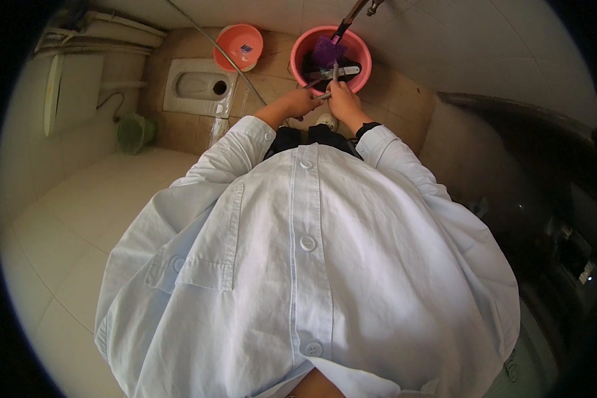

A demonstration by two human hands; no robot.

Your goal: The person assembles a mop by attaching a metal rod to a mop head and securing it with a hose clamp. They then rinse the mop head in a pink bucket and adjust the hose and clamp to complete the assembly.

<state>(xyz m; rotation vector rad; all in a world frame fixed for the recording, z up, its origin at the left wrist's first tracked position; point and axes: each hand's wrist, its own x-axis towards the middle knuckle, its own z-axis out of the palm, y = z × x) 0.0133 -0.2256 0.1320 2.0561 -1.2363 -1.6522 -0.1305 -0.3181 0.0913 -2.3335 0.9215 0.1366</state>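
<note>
Hands, left hand [297,103] and right hand [341,99], clamped on thin grey metal rod [330,81] over round pink plastic bucket [361,53]; wet grip could slip.

bucket [360,50] seems crowded; bare tiles [272,89] lie left.

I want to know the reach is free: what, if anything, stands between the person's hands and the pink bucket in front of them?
Nothing visible does. The left hand and right hand are already at the near rim of the pink bucket, both holding thin grey tools whose ends reach over it. A purple item and dark things lie inside.
</note>
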